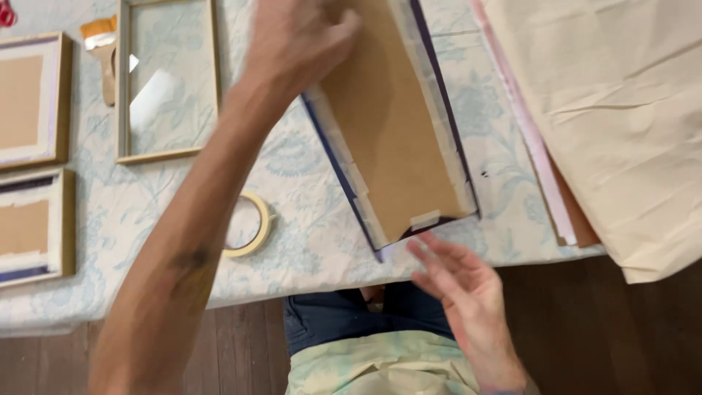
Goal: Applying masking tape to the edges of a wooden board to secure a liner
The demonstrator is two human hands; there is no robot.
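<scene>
The framed picture (398, 117) lies face down on the table, its brown board backing up, with pale tape strips along the edges and a dark blue frame showing at the rim. Its long axis runs from about 11 o'clock, at the top of the view, down to about 5 o'clock, where the near short end slightly overhangs the table edge.

The left hand (296, 40) reaches across to 12 o'clock and rests on the far end of the backing, fingers curled loosely against the board; whether it pinches anything there cannot be told, as the hand is blurred. The right hand (457, 281) hangs at 5 o'clock just below the near end of the frame, palm up and fingers spread, holding nothing, its fingertips close to the overhanging corner.

A roll of masking tape (248, 223) lies flat at 8 o'clock, partly behind the left forearm. At 10 o'clock sits an empty wooden frame with glass (167, 80), and beside it a paintbrush (102, 51). Two more taped frames (33, 164) lie at 9 o'clock. A stack of cream paper sheets (621, 110) covers the 2 o'clock corner.

The table wears a pale blue floral cloth (307, 183); beneath it shows a dark wooden floor (599, 322).
</scene>
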